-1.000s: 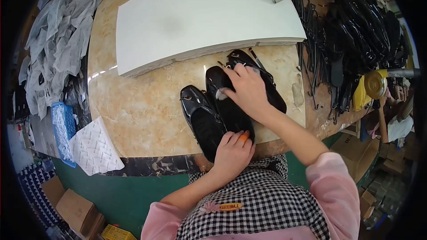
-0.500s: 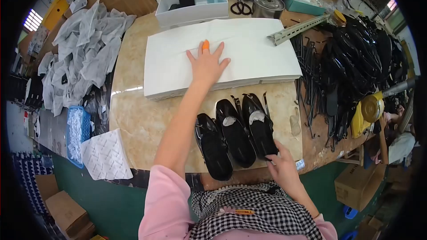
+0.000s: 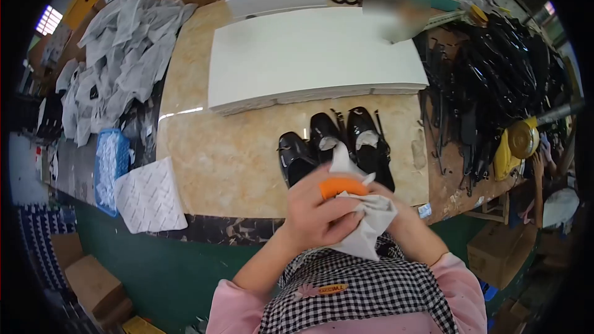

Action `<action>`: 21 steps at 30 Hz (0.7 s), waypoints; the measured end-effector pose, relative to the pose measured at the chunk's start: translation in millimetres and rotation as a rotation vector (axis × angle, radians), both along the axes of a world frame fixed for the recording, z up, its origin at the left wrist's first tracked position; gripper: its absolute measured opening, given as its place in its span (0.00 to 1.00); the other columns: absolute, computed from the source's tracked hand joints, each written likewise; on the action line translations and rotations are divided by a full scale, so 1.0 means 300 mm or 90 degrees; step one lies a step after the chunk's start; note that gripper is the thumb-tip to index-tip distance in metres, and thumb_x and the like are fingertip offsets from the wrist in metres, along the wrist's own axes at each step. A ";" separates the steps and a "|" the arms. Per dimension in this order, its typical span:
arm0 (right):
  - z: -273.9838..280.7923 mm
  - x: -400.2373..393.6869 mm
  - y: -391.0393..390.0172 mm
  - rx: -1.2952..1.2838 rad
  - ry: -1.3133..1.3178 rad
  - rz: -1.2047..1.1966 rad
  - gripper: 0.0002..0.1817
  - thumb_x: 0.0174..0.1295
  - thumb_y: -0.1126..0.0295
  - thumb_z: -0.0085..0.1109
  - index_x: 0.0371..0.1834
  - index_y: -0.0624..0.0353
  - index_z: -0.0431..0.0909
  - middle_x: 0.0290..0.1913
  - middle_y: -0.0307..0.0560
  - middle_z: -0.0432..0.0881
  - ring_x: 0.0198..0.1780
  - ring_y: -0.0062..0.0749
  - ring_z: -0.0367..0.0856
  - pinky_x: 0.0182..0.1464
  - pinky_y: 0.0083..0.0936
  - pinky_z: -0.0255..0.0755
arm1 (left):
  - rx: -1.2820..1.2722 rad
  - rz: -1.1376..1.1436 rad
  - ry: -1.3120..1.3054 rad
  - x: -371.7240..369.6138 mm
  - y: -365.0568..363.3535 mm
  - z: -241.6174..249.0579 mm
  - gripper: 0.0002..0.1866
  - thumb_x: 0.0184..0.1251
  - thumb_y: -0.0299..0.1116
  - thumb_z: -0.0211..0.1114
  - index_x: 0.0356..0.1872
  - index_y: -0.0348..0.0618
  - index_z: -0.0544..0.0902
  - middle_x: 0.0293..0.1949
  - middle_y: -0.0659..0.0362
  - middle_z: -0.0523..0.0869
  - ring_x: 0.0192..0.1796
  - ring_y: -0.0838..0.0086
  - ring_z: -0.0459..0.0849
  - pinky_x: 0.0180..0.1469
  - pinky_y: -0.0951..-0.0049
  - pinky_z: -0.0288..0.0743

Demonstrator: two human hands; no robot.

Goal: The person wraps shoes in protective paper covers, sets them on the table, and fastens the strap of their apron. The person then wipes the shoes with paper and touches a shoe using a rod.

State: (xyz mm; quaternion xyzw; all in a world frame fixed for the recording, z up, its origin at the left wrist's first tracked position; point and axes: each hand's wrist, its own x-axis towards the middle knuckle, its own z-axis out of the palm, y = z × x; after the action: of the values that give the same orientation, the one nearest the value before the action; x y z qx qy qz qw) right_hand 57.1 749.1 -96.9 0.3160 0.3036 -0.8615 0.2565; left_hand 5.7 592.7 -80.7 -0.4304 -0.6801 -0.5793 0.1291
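My left hand (image 3: 318, 210), with an orange cover on one finger, is closed on a crumpled sheet of white tissue paper (image 3: 373, 226) in front of my apron. From the right, my right hand (image 3: 402, 218) also grips the tissue paper, its fingers mostly hidden behind it. Just beyond my hands, three black patent shoes with straps lie side by side: a left shoe (image 3: 293, 150), a middle shoe (image 3: 323, 127) and a right shoe (image 3: 375, 159). My hands cover the near ends of the left and middle ones. Whitish stuffing shows in the middle and right shoes.
A thick stack of white paper (image 3: 309, 52) lies across the table. A blurred patch covers its far right corner. Glossy black shoes (image 3: 495, 74) are heaped at right, loose grey-white wrapping (image 3: 130, 55) at left. A blue basket (image 3: 111, 173) stands beside a printed white pad (image 3: 151, 196).
My left hand has left the paper stack and come back near my body, now with crumpled tissue paper. My right hand has moved from the right shoe to the tissue paper. The view has shifted slightly.
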 end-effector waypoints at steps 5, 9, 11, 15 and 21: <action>0.063 -0.024 -0.083 0.754 0.757 0.254 0.45 0.50 0.80 0.65 0.75 0.63 0.58 0.79 0.54 0.52 0.79 0.38 0.52 0.75 0.35 0.54 | 0.000 0.306 -0.394 0.014 -0.086 -0.104 0.16 0.73 0.30 0.55 0.59 0.42 0.73 0.44 0.53 0.85 0.40 0.60 0.84 0.49 0.70 0.77; -0.064 -0.124 -0.053 0.665 0.581 0.132 0.33 0.51 0.81 0.64 0.65 0.63 0.72 0.61 0.53 0.80 0.61 0.34 0.79 0.62 0.28 0.72 | 0.157 -0.010 -0.756 0.055 -0.179 -0.187 0.23 0.81 0.42 0.43 0.65 0.40 0.73 0.53 0.51 0.84 0.55 0.67 0.83 0.59 0.69 0.75; -0.075 -0.153 -0.027 0.490 0.464 0.109 0.25 0.53 0.83 0.60 0.58 0.65 0.78 0.52 0.46 0.86 0.53 0.27 0.82 0.58 0.26 0.75 | -0.352 0.102 -0.269 0.118 -0.205 -0.269 0.17 0.74 0.40 0.54 0.43 0.37 0.86 0.45 0.48 0.87 0.54 0.57 0.84 0.59 0.62 0.76; -0.193 -0.101 -0.125 1.168 0.905 0.505 0.20 0.50 0.70 0.63 0.50 0.51 0.84 0.39 0.41 0.72 0.42 0.38 0.74 0.44 0.30 0.69 | -0.409 0.086 -0.104 0.233 -0.130 -0.279 0.15 0.60 0.40 0.65 0.37 0.37 0.84 0.39 0.50 0.87 0.45 0.59 0.85 0.53 0.61 0.75; -0.318 -0.231 -0.268 1.237 0.837 0.422 0.06 0.52 0.67 0.61 0.29 0.57 0.84 0.36 0.45 0.76 0.42 0.40 0.77 0.46 0.34 0.71 | -0.499 0.127 -0.078 0.236 -0.111 -0.314 0.13 0.53 0.38 0.70 0.32 0.39 0.83 0.38 0.53 0.86 0.37 0.61 0.83 0.46 0.63 0.73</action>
State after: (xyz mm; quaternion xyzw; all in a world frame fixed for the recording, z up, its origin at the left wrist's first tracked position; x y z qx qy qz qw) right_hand -12.2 668.7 -192.2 -0.2128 0.9597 -0.1644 -0.0817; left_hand 76.4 559.3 -174.9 -0.3434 -0.8942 -0.2857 -0.0301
